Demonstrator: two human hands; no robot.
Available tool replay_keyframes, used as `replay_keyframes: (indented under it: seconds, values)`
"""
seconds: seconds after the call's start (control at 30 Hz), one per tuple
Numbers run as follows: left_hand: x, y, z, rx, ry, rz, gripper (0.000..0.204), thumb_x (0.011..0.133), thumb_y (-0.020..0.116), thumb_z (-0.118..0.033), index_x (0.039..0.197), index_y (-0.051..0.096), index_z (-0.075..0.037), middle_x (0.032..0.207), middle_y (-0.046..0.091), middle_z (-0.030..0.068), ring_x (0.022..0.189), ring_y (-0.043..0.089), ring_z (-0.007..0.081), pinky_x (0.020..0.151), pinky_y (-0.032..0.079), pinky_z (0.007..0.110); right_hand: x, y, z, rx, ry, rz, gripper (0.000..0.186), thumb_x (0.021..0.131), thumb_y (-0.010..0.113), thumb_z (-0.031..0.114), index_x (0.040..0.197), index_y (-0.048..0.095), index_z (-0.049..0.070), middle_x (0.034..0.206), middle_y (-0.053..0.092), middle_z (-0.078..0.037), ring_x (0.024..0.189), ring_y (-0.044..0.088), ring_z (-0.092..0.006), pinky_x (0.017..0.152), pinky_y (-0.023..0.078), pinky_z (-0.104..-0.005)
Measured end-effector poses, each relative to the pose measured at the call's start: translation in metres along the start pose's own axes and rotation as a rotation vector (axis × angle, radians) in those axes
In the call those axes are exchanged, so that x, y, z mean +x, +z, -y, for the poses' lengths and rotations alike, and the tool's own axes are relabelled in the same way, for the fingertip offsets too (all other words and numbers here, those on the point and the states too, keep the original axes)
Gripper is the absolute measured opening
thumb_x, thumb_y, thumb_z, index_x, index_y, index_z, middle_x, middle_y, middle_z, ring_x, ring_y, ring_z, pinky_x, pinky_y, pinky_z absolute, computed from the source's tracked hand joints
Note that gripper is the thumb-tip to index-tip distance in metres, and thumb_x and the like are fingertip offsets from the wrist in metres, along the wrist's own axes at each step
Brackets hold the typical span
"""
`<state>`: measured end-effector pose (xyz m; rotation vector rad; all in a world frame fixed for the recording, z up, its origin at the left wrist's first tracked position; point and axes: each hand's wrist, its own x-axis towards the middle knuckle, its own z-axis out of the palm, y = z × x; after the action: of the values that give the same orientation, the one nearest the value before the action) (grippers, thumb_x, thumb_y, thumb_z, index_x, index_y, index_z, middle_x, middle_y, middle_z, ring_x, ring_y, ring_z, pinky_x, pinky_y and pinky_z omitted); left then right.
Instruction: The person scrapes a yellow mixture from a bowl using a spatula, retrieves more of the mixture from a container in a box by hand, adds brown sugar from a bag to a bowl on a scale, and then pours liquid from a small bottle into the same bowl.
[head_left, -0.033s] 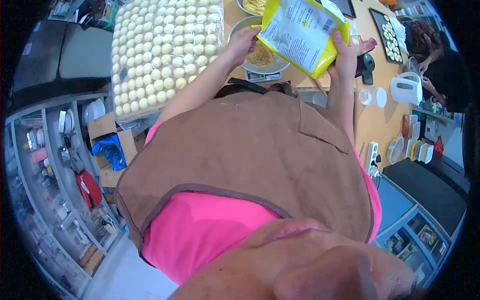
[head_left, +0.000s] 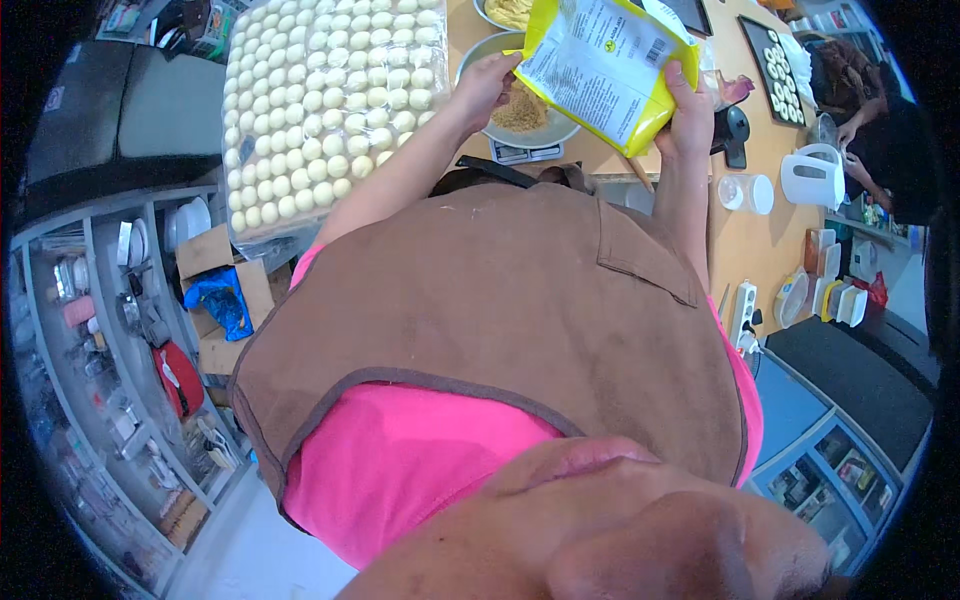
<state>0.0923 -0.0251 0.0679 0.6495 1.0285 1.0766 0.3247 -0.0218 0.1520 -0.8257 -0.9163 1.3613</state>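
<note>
A yellow and white packet (head_left: 598, 72) is stretched between my two hands above the table. My left hand (head_left: 487, 92) pinches its left corner. My right hand (head_left: 688, 115) grips its right edge, thumb lying on the printed side. Under the packet and partly covered by it, a metal bowl (head_left: 557, 130) holds brown crumbly powder (head_left: 522, 112). The bowl rests on a small kitchen scale (head_left: 528, 154). Whether the packet is torn open cannot be made out.
Left stands a large tray of round pale dough balls (head_left: 345, 95) under clear plastic. Another bowl with yellow contents (head_left: 508, 12) sits behind. On the right are a dark tray of shaped pieces (head_left: 775, 75), a white jug (head_left: 812, 178), clear jars (head_left: 745, 194) and another person's hands (head_left: 855, 130).
</note>
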Motion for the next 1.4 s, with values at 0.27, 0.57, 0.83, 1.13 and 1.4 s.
replay_keyframes:
  seconds: [0.27,0.57,0.83,1.13,1.4]
  values:
    - [0.002,-0.002,0.001,0.001,0.016,0.005,0.02,0.088,0.051,-0.027,0.073,0.05,-0.013,0.063,0.038,-0.0049,0.052,0.031,0.0059,0.047,0.026,0.021,-0.001,-0.009,-0.005,0.072,0.034,-0.013,0.027,0.084,0.058,0.01,0.109,0.051,0.002,0.098,0.059,-0.007,0.087,0.058,-0.0154,0.076,0.049,-0.0289]
    - [-0.005,-0.001,-0.015,0.014,0.027,-0.001,0.024,0.091,0.046,-0.034,0.078,0.052,-0.014,0.063,0.039,-0.0063,0.057,0.034,0.0065,0.052,0.028,0.023,0.001,-0.03,-0.026,0.236,0.052,-0.047,0.039,0.09,0.047,0.025,0.119,0.041,-0.001,0.113,0.053,-0.014,0.1,0.056,-0.0266,0.083,0.048,-0.0388]
    - [-0.017,-0.016,-0.037,-0.028,0.206,0.009,0.035,0.091,0.043,-0.04,0.072,0.048,-0.011,0.064,0.038,-0.004,0.058,0.034,0.0068,0.054,0.031,0.022,-0.02,-0.078,-0.077,0.558,0.171,-0.163,0.051,0.091,0.039,0.038,0.131,0.032,0.008,0.13,0.043,-0.012,0.114,0.046,-0.0309,0.094,0.038,-0.0494]
    - [-0.02,-0.021,-0.037,-0.056,0.203,-0.018,0.031,0.094,0.04,-0.034,0.075,0.046,-0.01,0.063,0.037,-0.0028,0.058,0.033,0.0079,0.053,0.03,0.023,-0.041,-0.055,-0.1,1.033,0.34,-0.121,0.044,0.088,0.039,0.039,0.119,0.044,0.007,0.117,0.051,-0.011,0.106,0.051,-0.0282,0.089,0.042,-0.0442]
    - [-0.025,-0.032,-0.033,-0.009,0.222,-0.047,0.029,0.093,0.042,-0.033,0.073,0.046,-0.012,0.063,0.036,-0.0044,0.058,0.033,0.0065,0.053,0.03,0.021,-0.037,-0.027,-0.101,1.388,0.412,-0.144,0.022,0.082,0.052,0.018,0.096,0.052,0.002,0.092,0.056,-0.01,0.09,0.056,-0.0225,0.078,0.048,-0.0357]
